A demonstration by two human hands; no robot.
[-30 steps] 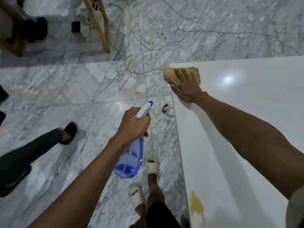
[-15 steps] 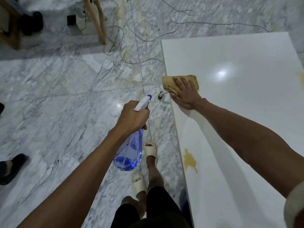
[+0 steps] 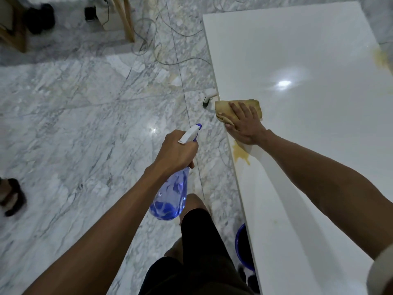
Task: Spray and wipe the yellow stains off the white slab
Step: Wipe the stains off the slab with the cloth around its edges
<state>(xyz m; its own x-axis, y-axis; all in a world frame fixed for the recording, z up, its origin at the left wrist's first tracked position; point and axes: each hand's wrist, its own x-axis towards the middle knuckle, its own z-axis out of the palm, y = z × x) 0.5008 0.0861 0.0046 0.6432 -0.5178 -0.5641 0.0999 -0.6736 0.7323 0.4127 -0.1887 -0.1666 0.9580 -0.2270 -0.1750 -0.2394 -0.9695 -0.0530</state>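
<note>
- Right hand [image 3: 244, 126] lies flat, fingers spread, pressing a tan cloth [image 3: 238, 107] onto the white slab [image 3: 308, 145] right at its left edge; it presses down on the cloth instead of gripping it.
- Cloth sits bunched under the fingertips, with its far edge showing beyond them.
- Left hand [image 3: 176, 152] is closed around the neck of a spray bottle [image 3: 170, 199], held out over the marble floor [image 3: 74, 124] just left of the slab; the white and blue nozzle [image 3: 190, 133] points forward and slightly toward the slab.
- Bottle hangs below the fist, clear and tinted blue, with blue liquid pooled in its lower part.
- Yellow stain [image 3: 241, 154] spreads on the slab near its left edge, just behind the heel of the right hand and partly under the wrist.
- Second, paler yellow stain [image 3: 381, 58] marks the slab at its far right edge.
- Blue bucket [image 3: 243, 245] peeks out from under the slab's near left edge, beside the person's dark-clothed leg [image 3: 202, 241].
- Cables [image 3: 170, 50] trail across the floor beyond the slab.
</note>
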